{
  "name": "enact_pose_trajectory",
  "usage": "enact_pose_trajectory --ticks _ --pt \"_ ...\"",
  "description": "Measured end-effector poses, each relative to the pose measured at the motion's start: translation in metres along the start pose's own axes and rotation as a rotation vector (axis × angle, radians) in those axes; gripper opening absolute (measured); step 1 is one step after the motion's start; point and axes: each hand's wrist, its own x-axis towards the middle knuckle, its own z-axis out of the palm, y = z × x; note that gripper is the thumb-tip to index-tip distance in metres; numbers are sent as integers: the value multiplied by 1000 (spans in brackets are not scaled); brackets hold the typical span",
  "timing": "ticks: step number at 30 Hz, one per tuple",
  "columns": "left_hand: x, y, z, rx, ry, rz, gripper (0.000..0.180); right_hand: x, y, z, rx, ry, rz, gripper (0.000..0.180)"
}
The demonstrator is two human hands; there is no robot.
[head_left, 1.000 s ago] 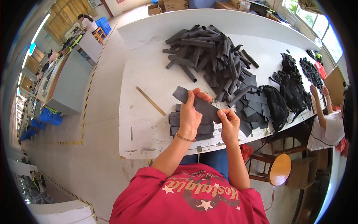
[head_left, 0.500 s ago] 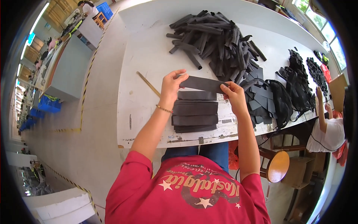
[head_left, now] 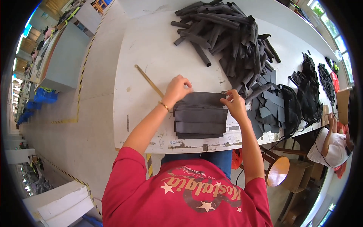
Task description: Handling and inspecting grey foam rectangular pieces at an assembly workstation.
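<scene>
A flat black strip (head_left: 206, 98), which looks like fabric, lies at the far end of a row of overlapping black strips (head_left: 200, 126) on the white table. My left hand (head_left: 178, 90) is at its far left corner, fingers curled in and thumb against the edge; the fingertips are slightly blurred. At the strip's right end, my right hand (head_left: 235, 104) pinches the edge between thumb and forefinger. A long, narrow yellowish ruler-like stick (head_left: 149, 80) lies slanted beside my left wrist.
Beyond my hands is a large heap of rolled black strips (head_left: 234, 45). Flat dark pieces (head_left: 270, 108) and black strapped items (head_left: 293, 109) lie to the right. A round wooden stool (head_left: 278, 172) stands by the table (head_left: 147, 45). Another person (head_left: 329, 145) sits at the far right.
Both hands have brought the black strip down from above the table onto the far end of the row. My view has shifted slightly.
</scene>
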Motion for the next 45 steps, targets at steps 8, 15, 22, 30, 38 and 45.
enact_pose_trajectory --ticks 8,15,22,30,38,45 --pt "139 10 32 -533 269 -641 30 -102 38 -71 -746 121 114 36" --pt "151 5 61 -307 90 -593 25 -115 62 -48 -992 -59 -209 26" --pt "82 66 20 -1447 -302 -653 20 -102 11 -87 -368 308 -311 50" --pt "19 138 0 -1589 -175 -535 18 -108 -58 -86 106 247 -117 35" --pt "2 163 5 -1643 -188 -481 21 -124 -70 -93 -35 338 -342 46" --pt "-2 171 8 -1654 -265 -435 25 -115 -69 -96 -114 521 -422 30"
